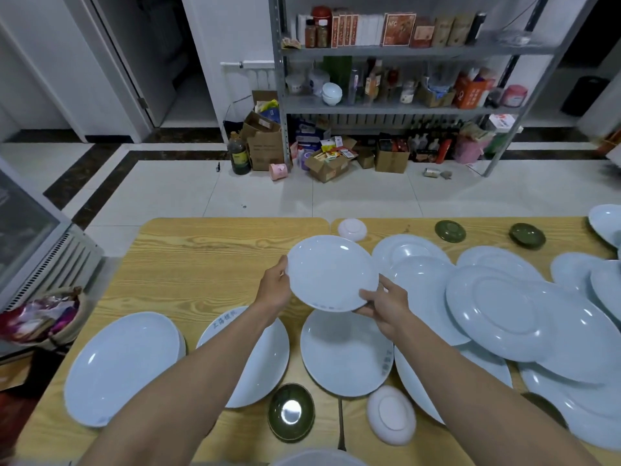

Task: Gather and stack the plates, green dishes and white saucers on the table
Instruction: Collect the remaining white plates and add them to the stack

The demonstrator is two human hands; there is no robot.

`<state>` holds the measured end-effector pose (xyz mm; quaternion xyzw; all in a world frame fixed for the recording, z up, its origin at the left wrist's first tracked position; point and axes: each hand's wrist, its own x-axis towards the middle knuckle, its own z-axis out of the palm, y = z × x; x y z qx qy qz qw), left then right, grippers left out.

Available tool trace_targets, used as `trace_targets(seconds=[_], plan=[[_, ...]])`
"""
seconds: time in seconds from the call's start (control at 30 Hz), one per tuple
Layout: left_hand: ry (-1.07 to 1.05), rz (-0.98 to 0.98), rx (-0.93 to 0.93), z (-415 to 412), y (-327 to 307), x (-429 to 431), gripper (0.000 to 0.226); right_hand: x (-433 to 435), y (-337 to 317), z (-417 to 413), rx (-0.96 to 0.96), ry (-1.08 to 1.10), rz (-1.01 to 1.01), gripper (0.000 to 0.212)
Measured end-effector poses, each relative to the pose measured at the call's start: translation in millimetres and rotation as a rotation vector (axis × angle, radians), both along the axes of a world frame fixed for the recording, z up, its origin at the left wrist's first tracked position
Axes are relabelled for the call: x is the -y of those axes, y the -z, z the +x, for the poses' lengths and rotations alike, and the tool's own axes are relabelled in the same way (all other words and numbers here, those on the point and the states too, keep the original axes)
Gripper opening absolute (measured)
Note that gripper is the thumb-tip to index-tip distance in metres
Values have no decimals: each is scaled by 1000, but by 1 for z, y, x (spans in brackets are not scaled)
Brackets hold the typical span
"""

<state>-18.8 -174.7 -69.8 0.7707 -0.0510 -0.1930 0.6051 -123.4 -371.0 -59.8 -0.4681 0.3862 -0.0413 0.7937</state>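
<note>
The plates (497, 311) number at least fourteen: one held plate (332, 274) at centre, four face-up from 5 to 8 o'clock, and the rest overlapping upside-down from 1 to 4 o'clock, too piled for an exact tally. There are three green dishes (450, 231) in plain sight, two at 1 o'clock and one at 6 o'clock. The white saucers (352, 229) number two, at 12 and 6 o'clock.

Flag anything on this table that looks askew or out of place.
The plates on the right lie face down, overlapping and tilted on one another rather than stacked flat. The near white saucer and the far white saucer are also upside down. Nothing looks broken or spilled.
</note>
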Motion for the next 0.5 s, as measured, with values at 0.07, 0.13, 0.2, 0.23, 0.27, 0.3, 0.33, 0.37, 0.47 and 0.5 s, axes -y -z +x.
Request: trace_targets(seconds=[0.07, 0.13, 0.2, 0.23, 0.27, 0.3, 0.33, 0.37, 0.47, 0.5], plan=[[47, 44, 9, 0, 5, -4, 48, -1, 1, -8, -12, 16, 32, 64], [105, 85, 41, -2, 8, -5, 49, -1, 0, -15, -21, 77, 40, 67], [163, 148, 154, -7, 10, -4, 50, 2, 0, -22, -14, 155, 44, 69], [195, 213, 235, -10, 11, -3, 49, 4, 0, -25, -6, 202, 52, 70], [238, 307, 320, -12, 12, -3, 49, 6, -1, -29, 2, 256, 63, 72], [294, 425, 398, -15, 13, -2, 51, 8, -2, -33, 6, 317, 73, 74], [353, 552, 467, -18, 15, -1, 53, 10, -4, -38, 12, 376, 77, 76], [410, 668, 531, -22, 16, 0, 55, 12, -6, -43, 19, 429, 70, 77], [508, 864, 681, -38, 19, 4, 60, 19, -10, -59, 37, 543, 31, 76], [521, 888, 707, -44, 20, 5, 61, 22, -11, -64, 39, 567, 22, 75]])
